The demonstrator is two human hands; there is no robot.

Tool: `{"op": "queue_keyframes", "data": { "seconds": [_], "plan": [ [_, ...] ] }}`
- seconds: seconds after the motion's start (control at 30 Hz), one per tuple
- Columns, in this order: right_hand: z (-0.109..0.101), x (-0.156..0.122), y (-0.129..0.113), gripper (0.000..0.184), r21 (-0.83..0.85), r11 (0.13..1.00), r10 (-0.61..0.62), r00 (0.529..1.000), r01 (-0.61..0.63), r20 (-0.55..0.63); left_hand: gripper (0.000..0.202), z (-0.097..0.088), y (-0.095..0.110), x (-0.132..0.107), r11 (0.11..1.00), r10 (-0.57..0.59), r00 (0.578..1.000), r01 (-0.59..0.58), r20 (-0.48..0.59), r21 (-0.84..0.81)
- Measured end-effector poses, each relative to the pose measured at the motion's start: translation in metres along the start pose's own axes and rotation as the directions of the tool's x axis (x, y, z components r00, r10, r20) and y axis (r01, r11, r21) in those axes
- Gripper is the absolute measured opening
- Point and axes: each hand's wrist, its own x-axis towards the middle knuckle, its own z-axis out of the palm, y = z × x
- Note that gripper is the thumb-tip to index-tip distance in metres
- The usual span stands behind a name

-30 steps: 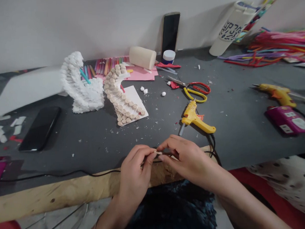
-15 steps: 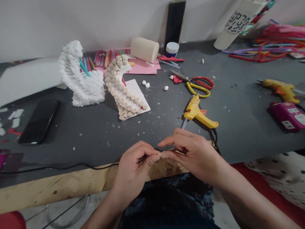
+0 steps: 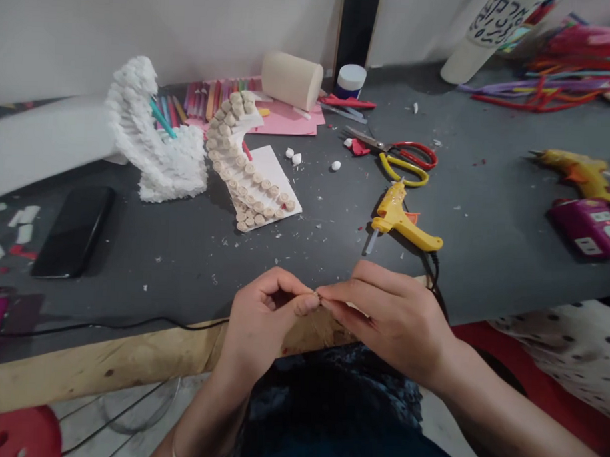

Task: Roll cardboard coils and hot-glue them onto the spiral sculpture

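Observation:
My left hand (image 3: pixel 269 317) and my right hand (image 3: pixel 395 315) meet at the table's front edge, fingertips pinched together on a small beige piece (image 3: pixel 317 297). Most of it is hidden by the fingers; it resembles the rolled beige coils nearby. Beyond the hands, a curved white model (image 3: pixel 244 180) studded with beige coils stands on a white card base. Left of it is a similar curved model (image 3: pixel 138 129) covered in fluffy white bits. A yellow glue gun (image 3: pixel 403 218) lies just past my right hand, with a glue stick poking out of its back.
Scissors (image 3: pixel 405 162) with red and yellow handles lie behind the glue gun. A black phone (image 3: pixel 75 230) is at left, a beige roll (image 3: pixel 293 80) and a white-lidded jar (image 3: pixel 351 80) at the back. Another glue gun (image 3: pixel 580 170) and a purple box (image 3: pixel 590 228) sit at right.
My right fingers have closed down onto the small beige piece, where the index finger was raised before. The view has shifted slightly.

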Motion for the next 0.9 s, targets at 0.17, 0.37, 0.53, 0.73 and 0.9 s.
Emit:
{"op": "queue_keyframes", "data": {
  "seconds": [0.17, 0.37, 0.53, 0.73, 0.9],
  "plan": [
    [0.003, 0.005, -0.002, 0.025, -0.014, 1.0, 0.028, 0.999, -0.028, 0.034, 0.015, -0.003, -0.009, -0.001, 0.995, 0.046, 0.999, -0.047, -0.01, -0.091],
    [0.005, 0.021, 0.001, 0.023, 0.17, 0.982, 0.07, 0.995, -0.082, 0.074, 0.02, -0.007, -0.019, 0.005, 0.971, 0.036, 0.999, -0.031, 0.019, -0.239],
    [0.005, 0.032, 0.01, 0.004, 0.347, 0.901, 0.222, 0.964, -0.261, 0.147, 0.025, -0.003, -0.02, 0.016, 0.906, 0.019, 0.998, 0.006, 0.055, -0.424],
    [0.006, 0.037, 0.013, 0.006, 0.409, 0.845, 0.297, 0.938, -0.344, 0.177, 0.03, 0.002, -0.016, 0.029, 0.827, -0.09, 0.984, 0.16, 0.152, -0.54],
    [0.012, 0.04, 0.015, 0.009, 0.207, 0.961, 0.189, 0.982, -0.181, -0.018, 0.016, 0.003, -0.009, 0.034, 0.921, 0.001, 0.996, -0.035, -0.087, -0.388]
  ]
}}
